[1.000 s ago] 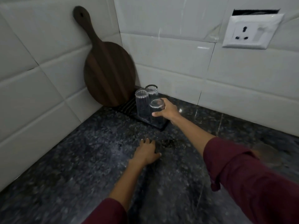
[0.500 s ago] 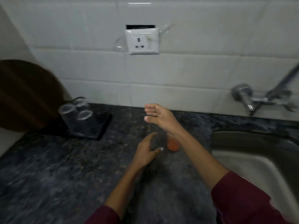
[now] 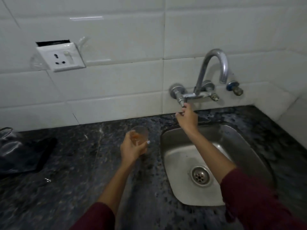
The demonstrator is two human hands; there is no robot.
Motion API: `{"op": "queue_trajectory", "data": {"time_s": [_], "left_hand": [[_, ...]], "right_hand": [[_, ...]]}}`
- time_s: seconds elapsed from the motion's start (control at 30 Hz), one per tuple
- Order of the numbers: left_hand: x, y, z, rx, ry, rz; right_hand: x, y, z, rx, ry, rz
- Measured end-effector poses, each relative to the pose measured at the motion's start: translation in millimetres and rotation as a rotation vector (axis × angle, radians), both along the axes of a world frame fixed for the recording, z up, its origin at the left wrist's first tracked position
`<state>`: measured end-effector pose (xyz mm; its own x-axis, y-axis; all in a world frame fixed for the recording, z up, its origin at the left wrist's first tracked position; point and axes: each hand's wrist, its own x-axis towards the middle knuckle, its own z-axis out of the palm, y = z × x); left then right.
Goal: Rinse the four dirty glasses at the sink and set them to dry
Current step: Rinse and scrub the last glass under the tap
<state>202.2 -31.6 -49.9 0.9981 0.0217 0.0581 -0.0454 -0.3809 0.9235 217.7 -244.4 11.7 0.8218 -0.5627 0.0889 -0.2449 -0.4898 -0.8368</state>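
My left hand (image 3: pixel 131 149) grips a clear glass (image 3: pixel 139 136) with orange residue in it, held over the dark counter just left of the steel sink (image 3: pixel 169 141). My right hand (image 3: pixel 187 117) reaches over the sink's back rim, its fingers curled round the lever handle (image 3: pixel 183 102) of the wall tap (image 3: pixel 214 67). No water runs from the spout. At the far left edge, upturned glasses (image 3: pixel 7 141) stand blurred on a black drying mat (image 3: pixel 44 151).
The speckled dark stone counter (image 3: pixel 74 180) runs from the mat to the sink. A white wall socket (image 3: pixel 61 57) sits on the tiled wall at upper left. A second small valve (image 3: pixel 235 88) is right of the tap. The sink drain (image 3: pixel 201 175) is bare.
The view swung right from the drying mat to the sink. My right hand let go of the glass on the mat and reached the tap lever. My left hand picked up the orange-stained glass.
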Motion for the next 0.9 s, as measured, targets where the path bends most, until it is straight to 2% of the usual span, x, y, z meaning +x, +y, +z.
{"op": "queue_trajectory", "data": {"time_s": [0.13, 0.23, 0.37, 0.53, 0.6, 0.7, 0.83, 0.9], "left_hand": [[-6.0, -44.5, 25.4, 0.012, -0.023, -0.138], [-12.4, -63.9, 30.1, -0.013, -0.004, -0.152], [-27.1, -74.7, 26.2, -0.086, 0.058, -0.128], [-38.3, -79.9, 20.5, -0.073, 0.065, -0.114], [-39.8, -81.0, 21.1, -0.049, 0.067, -0.125], [-37.5, -86.5, 21.1, -0.019, 0.071, -0.169], [-34.4, -111.6, 18.1, 0.040, 0.090, -0.277], [-35.9, -129.6, 17.1, 0.075, 0.081, -0.362]], "right_hand": [[21.4, -17.1, 18.7, -0.197, 0.076, -0.058], [22.3, -34.3, 14.8, -0.304, 0.142, -0.071], [30.7, -49.5, 7.8, -0.509, 0.213, 0.105], [31.7, -45.8, 6.8, -0.721, 0.141, 0.239], [28.3, -45.9, 4.9, -0.678, 0.153, 0.256], [7.4, -48.5, 6.2, -0.480, 0.113, 0.278], [-58.1, -57.0, -7.6, -0.403, -0.299, 0.430], [-90.5, -64.5, -14.7, -0.409, -0.342, 0.546]]}}
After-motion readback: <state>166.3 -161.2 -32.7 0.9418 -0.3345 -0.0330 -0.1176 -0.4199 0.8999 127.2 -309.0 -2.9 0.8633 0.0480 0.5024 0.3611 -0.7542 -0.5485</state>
